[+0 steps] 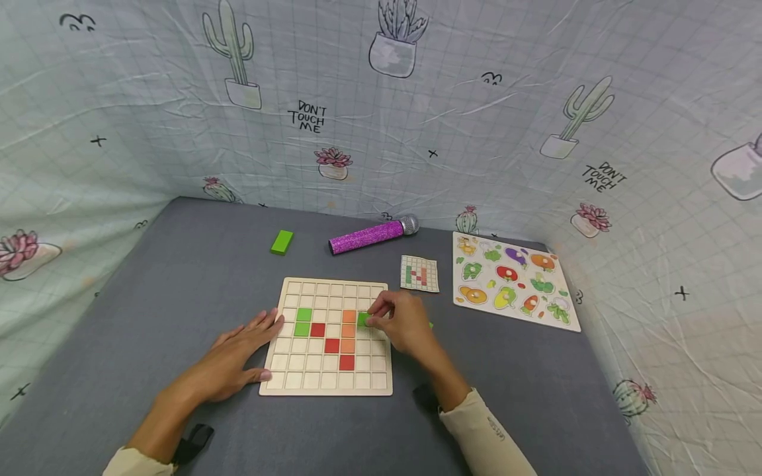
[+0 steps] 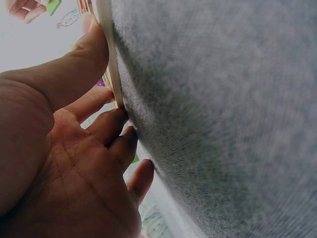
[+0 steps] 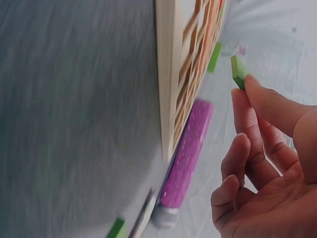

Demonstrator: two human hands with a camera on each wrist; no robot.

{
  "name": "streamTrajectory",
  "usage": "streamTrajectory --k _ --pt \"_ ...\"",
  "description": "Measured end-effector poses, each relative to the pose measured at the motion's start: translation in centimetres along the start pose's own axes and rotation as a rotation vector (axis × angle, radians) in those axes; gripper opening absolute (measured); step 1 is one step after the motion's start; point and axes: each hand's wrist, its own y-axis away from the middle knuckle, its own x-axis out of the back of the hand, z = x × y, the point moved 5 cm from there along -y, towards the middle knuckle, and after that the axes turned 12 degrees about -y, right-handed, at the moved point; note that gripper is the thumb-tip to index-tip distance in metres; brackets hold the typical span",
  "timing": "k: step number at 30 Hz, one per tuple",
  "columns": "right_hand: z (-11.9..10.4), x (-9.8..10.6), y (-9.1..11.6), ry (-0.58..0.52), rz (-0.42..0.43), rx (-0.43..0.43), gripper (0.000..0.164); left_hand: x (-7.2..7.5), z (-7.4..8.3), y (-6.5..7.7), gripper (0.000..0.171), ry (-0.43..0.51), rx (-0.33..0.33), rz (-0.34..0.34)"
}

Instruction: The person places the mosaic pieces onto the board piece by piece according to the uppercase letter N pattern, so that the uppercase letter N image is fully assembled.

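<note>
A pale wooden grid board lies on the grey table. In its cells sit two green tiles, a diagonal of red tiles and a column of orange tiles. Between thumb and forefinger my right hand pinches a small green tile; the right wrist view shows it held up above the board. My left hand rests at the board's left edge, fingers extended, with the thumb touching the wooden rim.
A green block and a glittery purple microphone lie behind the board. Right of them are a small pattern card and a vegetable puzzle board. Another green piece shows partly beside my right hand. A patterned cloth hangs behind.
</note>
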Motion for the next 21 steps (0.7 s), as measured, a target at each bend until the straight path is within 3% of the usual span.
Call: streamTrajectory --k 13,21 --pt "-2.7 -4.4 0.0 -0.061 -0.099 0.041 0.019 0.0 0.0 0.0 0.096 0.014 -0.001 -0.001" --pt "-4.4 -6.6 -0.3 -0.026 -0.131 -0.002 0.021 0.0 0.0 0.0 0.095 0.002 -0.002 0.007"
